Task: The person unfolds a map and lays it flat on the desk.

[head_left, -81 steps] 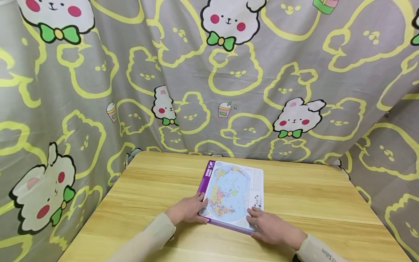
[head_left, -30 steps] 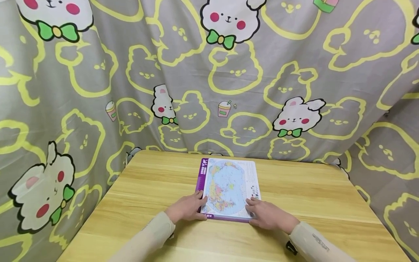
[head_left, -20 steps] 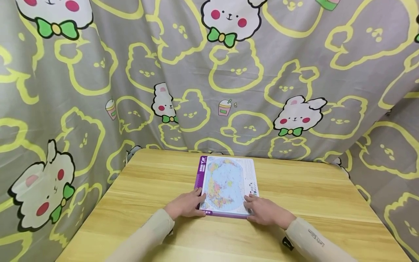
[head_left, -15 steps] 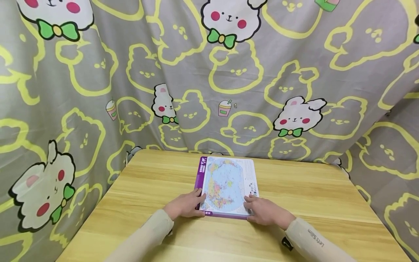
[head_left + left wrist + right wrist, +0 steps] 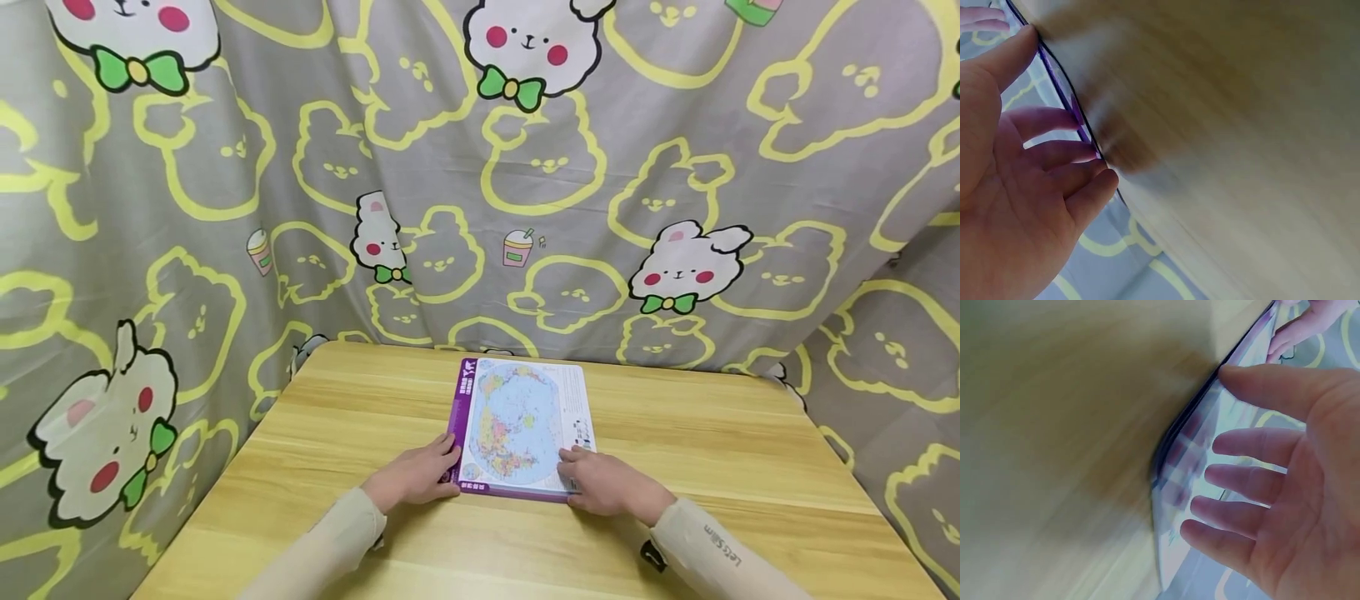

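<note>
A flat rectangular world map board (image 5: 517, 425) lies on the table, its purple strip along the left side and a purple near edge showing some thickness. My left hand (image 5: 414, 473) is at its near left corner, fingers along the left edge. In the left wrist view, the fingertips of the left hand (image 5: 1035, 169) touch the board's side, with the thumb apart from them. On the near right corner, the right hand (image 5: 611, 482) rests with its fingers over the top. The right wrist view shows the right hand's (image 5: 1291, 481) spread, fairly straight fingers and its thumb at the board's edge.
The wooden table (image 5: 712, 467) extends to both sides of the board and in front of it. A grey curtain (image 5: 570, 167) with yellow outlines and rabbit prints hangs behind the table and at both sides.
The map board has moved away and a little left, and turned straighter. Just now the left hand slid left, its fingers leaving the map's face for the left edge. The right hand stayed put lately.
</note>
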`<state>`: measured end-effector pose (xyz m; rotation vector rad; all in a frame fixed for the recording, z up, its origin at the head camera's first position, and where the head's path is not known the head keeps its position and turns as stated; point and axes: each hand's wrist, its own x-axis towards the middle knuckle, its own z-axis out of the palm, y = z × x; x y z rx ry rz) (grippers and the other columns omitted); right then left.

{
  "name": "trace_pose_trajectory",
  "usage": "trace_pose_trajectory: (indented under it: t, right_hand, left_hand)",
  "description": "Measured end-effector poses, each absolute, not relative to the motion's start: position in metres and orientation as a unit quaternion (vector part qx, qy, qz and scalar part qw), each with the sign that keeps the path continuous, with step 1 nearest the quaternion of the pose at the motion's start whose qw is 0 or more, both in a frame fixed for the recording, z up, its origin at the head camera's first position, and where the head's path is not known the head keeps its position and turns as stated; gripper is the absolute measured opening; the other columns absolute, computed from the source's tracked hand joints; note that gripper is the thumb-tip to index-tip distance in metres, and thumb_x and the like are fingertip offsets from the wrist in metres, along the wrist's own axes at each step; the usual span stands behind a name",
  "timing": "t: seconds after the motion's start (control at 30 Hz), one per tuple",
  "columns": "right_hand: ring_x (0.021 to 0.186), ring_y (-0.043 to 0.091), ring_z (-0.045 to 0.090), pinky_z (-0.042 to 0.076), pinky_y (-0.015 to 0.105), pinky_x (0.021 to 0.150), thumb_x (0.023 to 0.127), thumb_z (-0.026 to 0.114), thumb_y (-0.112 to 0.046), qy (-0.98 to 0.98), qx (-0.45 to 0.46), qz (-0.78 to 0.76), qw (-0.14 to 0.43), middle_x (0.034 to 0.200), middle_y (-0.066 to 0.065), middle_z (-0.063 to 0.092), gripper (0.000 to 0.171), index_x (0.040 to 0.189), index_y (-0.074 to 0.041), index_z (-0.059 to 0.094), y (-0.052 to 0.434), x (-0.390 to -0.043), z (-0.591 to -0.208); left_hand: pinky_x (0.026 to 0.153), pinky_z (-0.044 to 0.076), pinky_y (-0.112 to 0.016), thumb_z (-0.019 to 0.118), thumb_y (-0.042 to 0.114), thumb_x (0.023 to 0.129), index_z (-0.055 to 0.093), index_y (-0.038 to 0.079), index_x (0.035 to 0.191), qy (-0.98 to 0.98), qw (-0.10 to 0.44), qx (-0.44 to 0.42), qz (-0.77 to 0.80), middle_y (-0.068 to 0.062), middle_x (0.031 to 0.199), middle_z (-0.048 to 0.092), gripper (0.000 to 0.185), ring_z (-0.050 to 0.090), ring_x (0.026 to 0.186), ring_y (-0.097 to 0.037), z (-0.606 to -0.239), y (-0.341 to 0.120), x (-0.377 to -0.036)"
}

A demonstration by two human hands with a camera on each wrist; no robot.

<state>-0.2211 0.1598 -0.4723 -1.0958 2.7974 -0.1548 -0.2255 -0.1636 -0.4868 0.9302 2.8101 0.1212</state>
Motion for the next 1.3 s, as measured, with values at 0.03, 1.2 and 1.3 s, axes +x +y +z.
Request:
trace_pose_trajectory:
  t: [0.03,1.2,1.3]
  right_hand:
    - [0.119,0.043,0.049,0.042,0.051,0.097,0.083,0.071,-0.023,0.927,-0.367,-0.047,0.063,0.131,0.023,0.052,0.036,0.111,-0.002,0.063,0.158,-0.221,-0.471]
    - [0.125,0.028,0.048,0.038,0.036,0.104,0.088,0.063,-0.044,0.891,-0.451,-0.007,0.048,0.139,0.013,0.048,0.061,0.134,-0.006,0.053,0.065,-0.244,-0.481]
    - [0.121,0.026,0.052,0.040,0.035,0.102,0.089,0.062,-0.042,0.889,-0.454,-0.010,0.051,0.135,0.012,0.052,0.058,0.133,-0.005,0.053,0.065,-0.245,-0.482]
  left_hand:
    - [0.109,0.030,-0.042,0.057,0.043,0.092,0.042,-0.003,0.140,0.945,0.089,0.313,0.041,-0.023,0.148,0.030,0.068,0.029,0.136,-0.035,-0.487,-0.164,-0.225]
    - [0.108,0.031,-0.041,0.056,0.040,0.094,0.041,0.000,0.141,0.945,0.094,0.312,0.027,-0.022,0.148,0.031,0.063,0.030,0.136,-0.033,-0.487,-0.166,-0.227]
    - [0.108,0.031,-0.041,0.056,0.041,0.094,0.042,0.000,0.141,0.945,0.095,0.312,0.026,-0.022,0.148,0.031,0.064,0.031,0.136,-0.033,-0.487,-0.166,-0.226]
